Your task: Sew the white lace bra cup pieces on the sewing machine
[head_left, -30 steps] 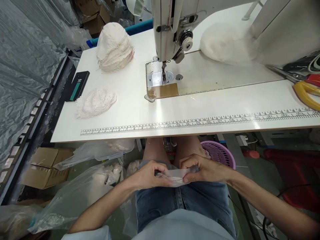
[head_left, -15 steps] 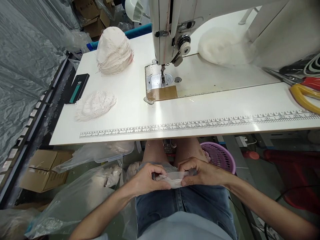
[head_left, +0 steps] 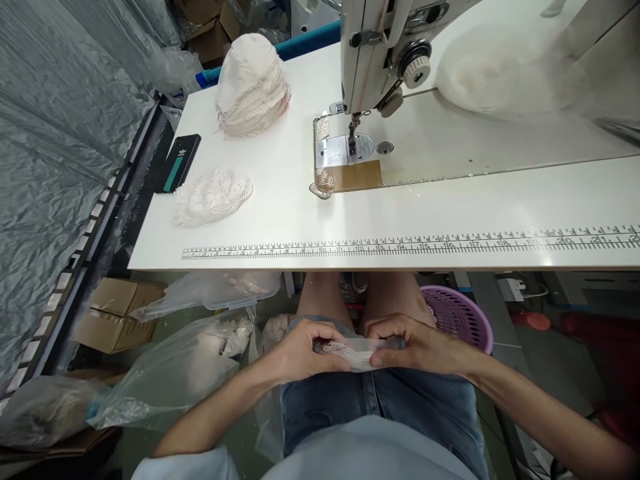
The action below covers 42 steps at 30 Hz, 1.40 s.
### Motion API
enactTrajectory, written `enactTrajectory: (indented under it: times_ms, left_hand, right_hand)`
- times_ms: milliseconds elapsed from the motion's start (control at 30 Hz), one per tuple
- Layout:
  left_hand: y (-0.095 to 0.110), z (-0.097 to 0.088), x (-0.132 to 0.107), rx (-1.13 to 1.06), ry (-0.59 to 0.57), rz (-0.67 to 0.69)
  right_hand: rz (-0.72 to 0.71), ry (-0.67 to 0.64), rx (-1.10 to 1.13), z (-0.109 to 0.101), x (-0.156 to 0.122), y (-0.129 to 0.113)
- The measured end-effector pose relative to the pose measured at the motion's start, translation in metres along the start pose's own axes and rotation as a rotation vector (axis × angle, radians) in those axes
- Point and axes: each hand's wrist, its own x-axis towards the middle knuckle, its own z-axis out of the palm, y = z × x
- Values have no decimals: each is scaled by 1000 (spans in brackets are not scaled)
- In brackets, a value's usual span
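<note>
Over my lap, my left hand (head_left: 313, 350) and my right hand (head_left: 407, 343) pinch the two ends of a clear plastic bag (head_left: 363, 357). White lace (head_left: 340, 350) shows inside it, near my left fingers. Both hands are closed, thumbs in front and fingers behind. On the table lies a flat piece of white lace (head_left: 215, 198). Behind that stands a tall stack of white fabric cups (head_left: 254, 87) with frayed, pinkish edges.
A sewing machine (head_left: 373, 60) stands on the white table (head_left: 280, 220), whose front edge carries a printed ruler. A black phone (head_left: 179, 163) lies at the left edge. Below are a purple basket (head_left: 457, 317), plastic bags (head_left: 170, 373) and a cardboard box (head_left: 117, 313).
The view has shifted, so the table and machine sit further right and higher, and the scissors' handles have left the picture. Both hands keep hold of the plastic bag.
</note>
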Motion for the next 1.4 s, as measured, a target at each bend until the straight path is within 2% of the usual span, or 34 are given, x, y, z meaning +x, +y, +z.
enactTrajectory:
  times_ms: [167, 400, 500, 667, 767, 900, 1233, 1400]
  left_hand:
    - [-4, 0, -2, -74, 7, -76]
    - [-1, -3, -3, -56, -9, -55]
    - [0, -2, -1, -95, 19, -83]
    - [-3, 3, 2, -194, 56, -53]
    - [-5, 5, 2, -245, 62, -98]
    - [-2, 7, 1, -237, 69, -180]
    - [-2, 9, -1, -230, 68, -204]
    - [-1, 8, -1, -213, 54, -212]
  right_hand:
    - [28, 18, 12, 0, -1, 0]
    - [44, 20, -16, 1, 0, -1]
    - [54, 28, -16, 1, 1, -3]
    - [53, 38, 7, 1, -1, -5]
    - [51, 47, 10, 0, -2, -7]
    - [30, 37, 3, -2, -4, -7]
    - [-27, 53, -24, 6, -2, -2]
    - [-6, 54, -37, 4, -4, -1]
